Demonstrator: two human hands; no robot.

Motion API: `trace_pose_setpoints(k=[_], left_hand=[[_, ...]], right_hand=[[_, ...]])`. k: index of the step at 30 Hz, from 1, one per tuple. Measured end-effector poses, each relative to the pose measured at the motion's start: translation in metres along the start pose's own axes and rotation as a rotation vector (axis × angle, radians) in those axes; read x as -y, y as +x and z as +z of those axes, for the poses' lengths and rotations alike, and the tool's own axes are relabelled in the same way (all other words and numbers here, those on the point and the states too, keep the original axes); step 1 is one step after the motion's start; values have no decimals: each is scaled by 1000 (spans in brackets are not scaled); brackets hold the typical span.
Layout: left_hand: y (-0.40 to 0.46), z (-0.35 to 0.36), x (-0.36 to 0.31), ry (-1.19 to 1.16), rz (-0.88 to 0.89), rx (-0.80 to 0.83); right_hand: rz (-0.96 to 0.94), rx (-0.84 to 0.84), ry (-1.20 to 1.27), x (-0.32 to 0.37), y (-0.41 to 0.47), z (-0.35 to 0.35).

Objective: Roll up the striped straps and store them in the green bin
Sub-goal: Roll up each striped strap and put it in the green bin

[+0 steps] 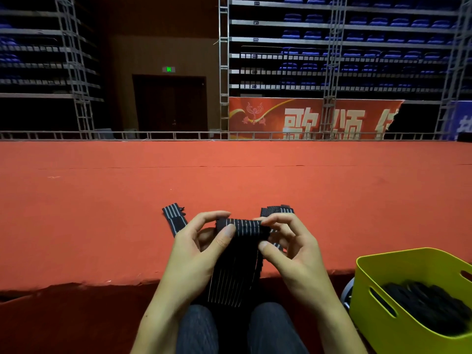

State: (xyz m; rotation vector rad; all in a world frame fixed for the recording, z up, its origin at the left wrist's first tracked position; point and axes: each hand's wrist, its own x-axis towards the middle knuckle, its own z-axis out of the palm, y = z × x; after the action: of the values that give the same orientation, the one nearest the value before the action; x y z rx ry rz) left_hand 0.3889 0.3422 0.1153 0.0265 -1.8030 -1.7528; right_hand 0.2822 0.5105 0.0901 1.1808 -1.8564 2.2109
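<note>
The left hand and the right hand both grip one striped strap in front of the person, above the edge of the red carpet. Each hand pinches an end of the rolled top part between thumb and curled fingers, while the unrolled length hangs down toward the knees. Two more straps lie on the carpet just behind the hands. The green bin stands at the lower right with dark rolled straps inside. A red banner behind shows large pale characters, cut off by metal frames and hard to read.
</note>
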Motion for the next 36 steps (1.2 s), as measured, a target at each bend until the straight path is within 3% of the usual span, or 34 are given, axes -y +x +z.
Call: trace_pose_setpoints(k=[6, 13, 20, 27, 36], left_hand=[[1, -6, 8, 55, 54, 41], [0, -5, 10, 70, 83, 80], [-1, -9, 9, 105, 67, 151], [2, -3, 11, 38, -20, 124], [2, 4, 13, 215, 125, 110]], right_hand=[[137, -41, 70, 4, 1, 3], [164, -41, 91, 2, 1, 6], [92, -58, 70, 0, 0, 0], [-36, -79, 33, 1, -4, 0], [-63, -100, 58, 0, -6, 13]])
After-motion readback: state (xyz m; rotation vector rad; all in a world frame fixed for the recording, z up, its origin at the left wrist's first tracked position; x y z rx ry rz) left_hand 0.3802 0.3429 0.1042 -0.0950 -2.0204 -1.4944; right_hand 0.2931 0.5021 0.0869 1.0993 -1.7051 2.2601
